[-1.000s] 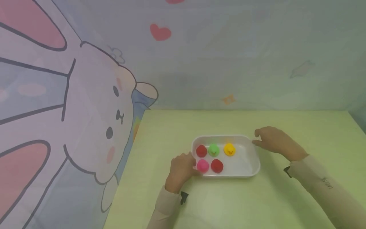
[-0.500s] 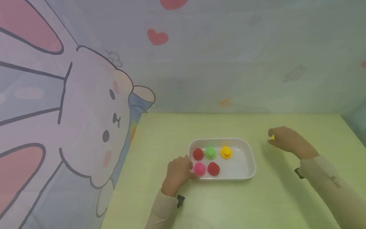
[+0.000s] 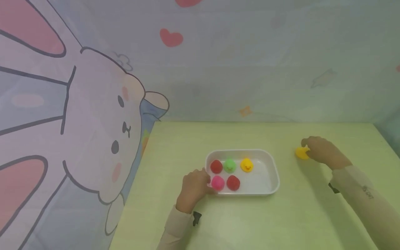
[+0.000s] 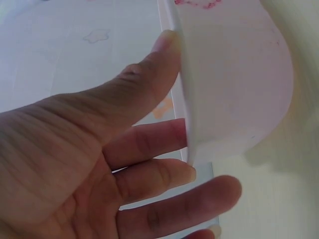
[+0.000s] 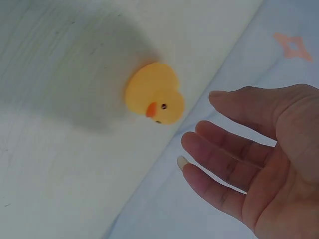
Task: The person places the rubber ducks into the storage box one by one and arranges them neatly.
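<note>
A white tray [image 3: 259, 187] stands on the table. Inside it lie a yellow duck [image 3: 247, 165], a green duck [image 3: 230, 166], two red rounded toys [image 3: 233, 183] and a pink one [image 3: 217, 183]. My left hand [image 3: 194, 187] holds the tray's near left corner. In the left wrist view its thumb and index finger meet the rim; the other fingers are spread. To the tray's right, another yellow duck [image 3: 301, 153] sits on the table beside my right hand [image 3: 323, 151]. In the right wrist view this rubber duck [image 5: 154, 94] is apart from the parted thumb and fingers.
The light green table [image 3: 250, 222] ends at the back against a hanging cloth [image 3: 265, 69]. The cloth has a large printed rabbit [image 3: 103, 114] on the left. The tray's raised wall [image 4: 239, 84] shows close up in the left wrist view.
My right hand has moved right, away from the tray. The yellow duck, barely visible at its fingers half a second ago, now shows on the table. My left hand stays at the tray.
</note>
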A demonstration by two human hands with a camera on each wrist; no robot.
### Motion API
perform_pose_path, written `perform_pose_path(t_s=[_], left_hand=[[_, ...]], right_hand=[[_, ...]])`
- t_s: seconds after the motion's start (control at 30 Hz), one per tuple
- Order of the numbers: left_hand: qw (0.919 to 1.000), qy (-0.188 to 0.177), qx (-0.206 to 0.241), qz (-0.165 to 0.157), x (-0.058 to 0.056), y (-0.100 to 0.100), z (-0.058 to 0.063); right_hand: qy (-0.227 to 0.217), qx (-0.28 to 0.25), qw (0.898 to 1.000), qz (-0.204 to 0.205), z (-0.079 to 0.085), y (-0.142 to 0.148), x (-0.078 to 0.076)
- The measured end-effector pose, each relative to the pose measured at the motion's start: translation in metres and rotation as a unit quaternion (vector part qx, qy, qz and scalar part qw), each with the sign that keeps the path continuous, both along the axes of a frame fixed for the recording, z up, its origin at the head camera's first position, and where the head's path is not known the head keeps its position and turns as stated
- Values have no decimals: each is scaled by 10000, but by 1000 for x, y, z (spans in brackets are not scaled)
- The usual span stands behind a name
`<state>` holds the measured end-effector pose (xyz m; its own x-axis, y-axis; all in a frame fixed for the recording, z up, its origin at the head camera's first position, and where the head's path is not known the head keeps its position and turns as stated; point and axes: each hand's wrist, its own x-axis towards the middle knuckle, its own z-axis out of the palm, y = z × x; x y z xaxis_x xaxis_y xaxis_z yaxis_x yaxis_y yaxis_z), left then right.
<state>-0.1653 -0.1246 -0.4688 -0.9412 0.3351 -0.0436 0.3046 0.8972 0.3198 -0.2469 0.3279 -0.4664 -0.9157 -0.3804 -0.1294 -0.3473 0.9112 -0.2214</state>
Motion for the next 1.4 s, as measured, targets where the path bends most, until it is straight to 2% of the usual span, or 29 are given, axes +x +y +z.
perform_pose_path(t_s=[0.2, 0.43, 0.67, 0.9, 1.13, 1.4], left_hand=[[9999, -109, -22, 55, -2, 2, -3], [9999, -77, 13, 104, -2, 4, -2], [9998, -138, 83, 108, 0, 3, -2], [9998, -43, 143, 110, 0, 3, 1], [9999, -39, 90, 124, 1, 2, 2], [9999, -67, 108, 103, 0, 2, 0]], right_hand=[[-13, 45, 10000, -77, -7, 10, -1], [32, 76, 9999, -79, -11, 12, -5], [66, -193, 9998, 20, -19, 14, -6], [32, -356, 9993, 76, -25, 20, -10], [149, -403, 9989, 201, -22, 20, -5], [-21, -348, 9994, 28, -7, 11, 0]])
